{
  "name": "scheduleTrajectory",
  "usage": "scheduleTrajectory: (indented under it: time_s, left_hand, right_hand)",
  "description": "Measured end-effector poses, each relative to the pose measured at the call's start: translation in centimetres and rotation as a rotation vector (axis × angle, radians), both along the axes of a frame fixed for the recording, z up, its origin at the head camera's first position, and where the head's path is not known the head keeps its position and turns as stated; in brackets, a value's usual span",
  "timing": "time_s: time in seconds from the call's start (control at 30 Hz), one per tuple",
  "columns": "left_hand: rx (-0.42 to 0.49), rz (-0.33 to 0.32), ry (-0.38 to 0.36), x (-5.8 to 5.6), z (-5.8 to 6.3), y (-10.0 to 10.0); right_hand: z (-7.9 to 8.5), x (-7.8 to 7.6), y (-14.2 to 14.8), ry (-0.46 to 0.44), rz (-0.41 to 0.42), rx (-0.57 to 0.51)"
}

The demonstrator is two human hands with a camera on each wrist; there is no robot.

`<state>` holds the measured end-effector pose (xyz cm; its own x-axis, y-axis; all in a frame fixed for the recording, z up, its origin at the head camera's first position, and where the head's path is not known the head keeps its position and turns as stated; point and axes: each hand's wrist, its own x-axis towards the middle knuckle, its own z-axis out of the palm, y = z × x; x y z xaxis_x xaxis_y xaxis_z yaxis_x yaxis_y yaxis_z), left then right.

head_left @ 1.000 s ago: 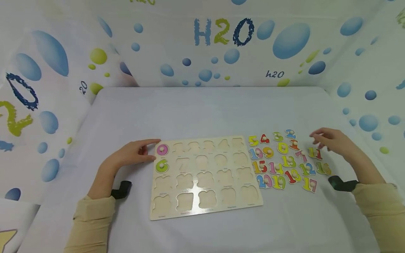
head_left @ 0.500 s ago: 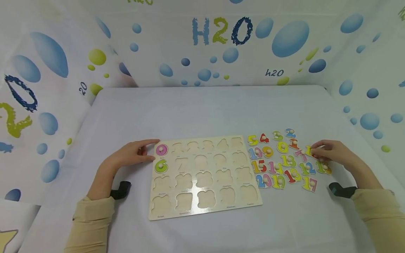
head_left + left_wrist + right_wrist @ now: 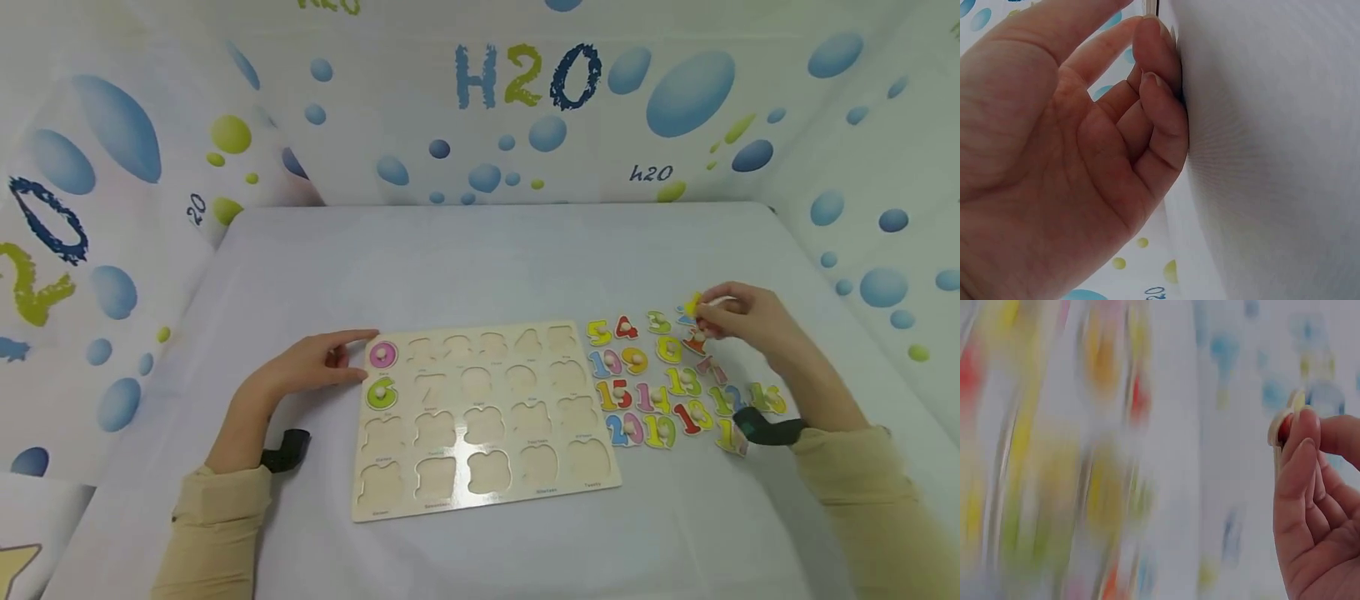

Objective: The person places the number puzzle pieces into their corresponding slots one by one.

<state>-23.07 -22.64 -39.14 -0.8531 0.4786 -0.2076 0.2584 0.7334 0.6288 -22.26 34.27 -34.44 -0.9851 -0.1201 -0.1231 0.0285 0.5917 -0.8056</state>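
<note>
My right hand pinches a wooden number 11 piece, yellow and red, above the upper right of the loose number pieces; its edge shows between thumb and fingers in the right wrist view. My left hand lies at the upper left corner of a pale wooden number puzzle board. Its index finger and thumb touch the board's edge, while the other fingers bend loosely against the cloth in the left wrist view. A pink 0 and a green 6 sit in the board's recesses.
Several colourful number pieces with small knobs, such as a red-yellow 15 and a blue-pink 20, lie right of the board. A white cloth covers the table. Bubble-patterned curtains surround its back and sides.
My right hand came down on the number 11 piece at the right of the pieces, gripped it, lifted it and moved left and away. My left hand stayed at the board's corner.
</note>
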Motion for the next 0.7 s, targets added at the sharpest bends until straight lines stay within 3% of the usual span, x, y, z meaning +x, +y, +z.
scheduleTrajectory:
  time_s: [0.1, 0.2, 0.37, 0.53, 0.7]
  left_hand:
    - [0.007, 0.003, -0.01, 0.1, 0.4, 0.2]
    - [0.019, 0.01, -0.02, 0.1, 0.6, 0.4]
    - [0.017, 0.017, -0.037, 0.2, 0.6, 0.4]
    - [0.027, -0.003, -0.022, 0.0, 0.8, 0.6]
    - [0.017, -0.009, -0.011, -0.1, 0.6, 0.4]
  right_hand:
    - [0.9, -0.5, -7.7, 0.003, 0.161, -0.125]
    - [0.4, -0.3, -15.9, -0.068, 0.365, -0.214]
    - [-2.1, 1.6, -27.1, -0.181, 0.628, -0.176]
    - [-3.7, 2.8, -32.9, -0.225, 0.734, -0.124]
    - [-4.4, 3.2, -34.8, -0.229, 0.765, -0.074]
